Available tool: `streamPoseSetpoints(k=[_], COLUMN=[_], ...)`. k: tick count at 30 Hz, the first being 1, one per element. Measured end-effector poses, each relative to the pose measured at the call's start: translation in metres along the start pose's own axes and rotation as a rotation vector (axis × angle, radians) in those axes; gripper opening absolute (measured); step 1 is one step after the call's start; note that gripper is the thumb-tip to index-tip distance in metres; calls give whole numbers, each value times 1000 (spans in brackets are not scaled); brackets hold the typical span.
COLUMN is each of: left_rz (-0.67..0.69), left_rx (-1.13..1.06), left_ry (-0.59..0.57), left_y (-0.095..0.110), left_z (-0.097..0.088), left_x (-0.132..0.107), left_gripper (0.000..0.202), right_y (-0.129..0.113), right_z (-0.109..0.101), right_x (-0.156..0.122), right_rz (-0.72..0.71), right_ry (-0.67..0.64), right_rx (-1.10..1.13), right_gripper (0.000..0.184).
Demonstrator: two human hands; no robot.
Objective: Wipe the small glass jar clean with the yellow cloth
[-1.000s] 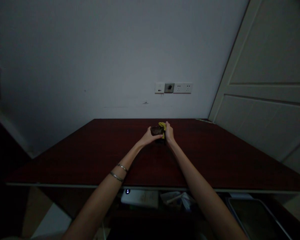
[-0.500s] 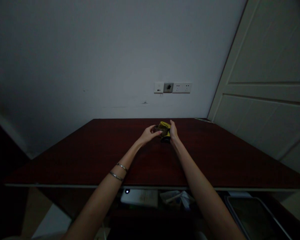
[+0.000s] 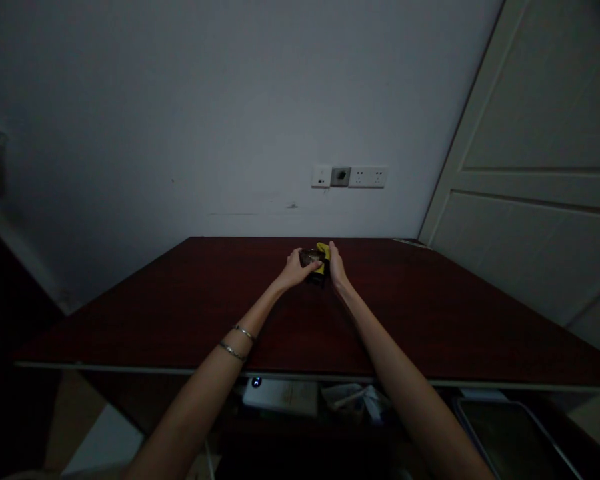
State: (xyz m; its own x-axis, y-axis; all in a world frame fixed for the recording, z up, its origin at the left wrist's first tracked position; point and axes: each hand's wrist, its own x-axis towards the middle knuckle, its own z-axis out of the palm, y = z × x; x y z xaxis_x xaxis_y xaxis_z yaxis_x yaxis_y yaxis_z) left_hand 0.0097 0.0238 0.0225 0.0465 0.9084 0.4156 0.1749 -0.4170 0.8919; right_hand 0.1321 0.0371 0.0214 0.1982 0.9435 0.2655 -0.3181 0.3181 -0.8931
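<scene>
Near the far middle of the dark red desk [image 3: 220,300], my two hands meet around a small object. My left hand [image 3: 294,270], two metal bangles on its forearm, pinches a dark, glossy brownish piece [image 3: 310,256] between thumb and fingers. On the other side, my right hand [image 3: 336,267] presses with fairly straight fingers against a yellow-and-black piece [image 3: 324,249], its palm turned inward. Whether the two pieces are joined I cannot tell; it is dim and the hands cover part of them. A black part hangs below, close to the desktop.
A wall with a row of sockets [image 3: 350,177] stands behind the desk, and a panelled white door [image 3: 530,180] is at the right. Under the desktop edge lie a white box-like device [image 3: 280,397], crumpled packaging [image 3: 350,397] and a dark tray-like panel [image 3: 515,437].
Both hands and the object have shifted slightly left. My right hand sits closer to my left, and less of the yellow shows. The camera view has turned a little.
</scene>
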Motion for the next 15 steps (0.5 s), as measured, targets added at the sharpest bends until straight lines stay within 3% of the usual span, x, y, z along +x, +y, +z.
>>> streamPoseSetpoints(k=[7, 12, 15], left_rz=[0, 38, 14], left_rx=[-66, -228, -306], left_ry=[-85, -231, -179], left_y=[-5, 7, 12], left_z=[9, 14, 16], left_x=[-3, -5, -5], left_gripper=[68, 41, 45], right_y=[-1, -8, -9], right_z=[-3, -23, -29], right_x=[2, 15, 21], right_rz=[-25, 50, 76], right_ry=[62, 181, 172], right_rx=[-55, -8, 44], right_gripper=[44, 47, 50])
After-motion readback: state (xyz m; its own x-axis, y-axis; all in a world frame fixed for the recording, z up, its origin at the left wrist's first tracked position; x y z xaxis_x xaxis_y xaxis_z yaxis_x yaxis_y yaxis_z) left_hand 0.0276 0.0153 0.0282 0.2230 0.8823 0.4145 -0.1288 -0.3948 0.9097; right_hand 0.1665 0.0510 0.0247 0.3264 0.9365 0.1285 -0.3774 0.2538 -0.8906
